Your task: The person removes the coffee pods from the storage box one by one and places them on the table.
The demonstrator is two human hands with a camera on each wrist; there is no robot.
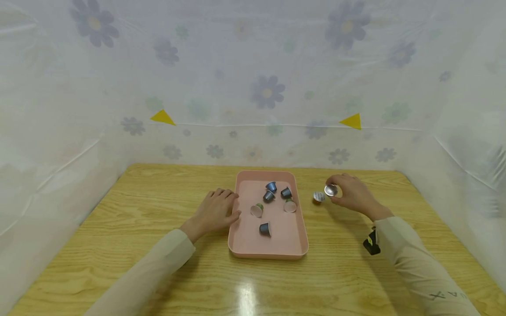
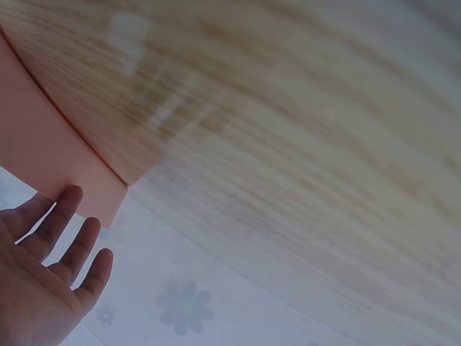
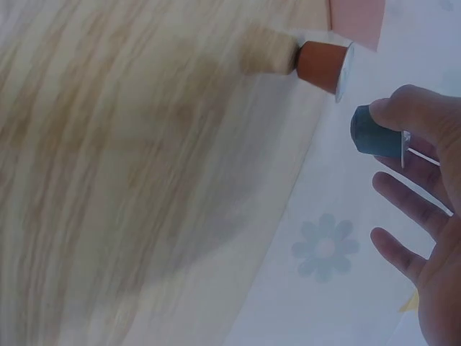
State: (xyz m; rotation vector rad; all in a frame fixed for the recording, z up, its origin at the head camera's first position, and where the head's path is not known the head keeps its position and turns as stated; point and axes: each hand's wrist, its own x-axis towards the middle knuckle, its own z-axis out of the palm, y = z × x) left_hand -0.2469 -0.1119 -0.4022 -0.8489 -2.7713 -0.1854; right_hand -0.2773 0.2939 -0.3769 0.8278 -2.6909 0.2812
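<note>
My right hand (image 1: pixel 353 193) pinches a coffee capsule (image 1: pixel 330 190) between thumb and fingers, its silver lid facing up. In the right wrist view that capsule (image 3: pixel 376 133) has a dark teal body. Close to its left, an orange-brown capsule (image 1: pixel 318 197) stands on the table, lid up. With relaxed fingers, my left hand (image 1: pixel 215 210) touches the left rim of a pink tray (image 1: pixel 269 246). Several capsules lie scattered in the tray, among them a blue one (image 1: pixel 271 187), a dark one (image 1: pixel 265 229) and one with a pale lid (image 1: pixel 257 210).
The wooden table (image 1: pixel 158 188) carries the tray near its middle. White flower-patterned sheeting (image 1: pixel 221 87) rises behind the table and at both sides. Two yellow triangles (image 1: pixel 162 117) mark the back sheet.
</note>
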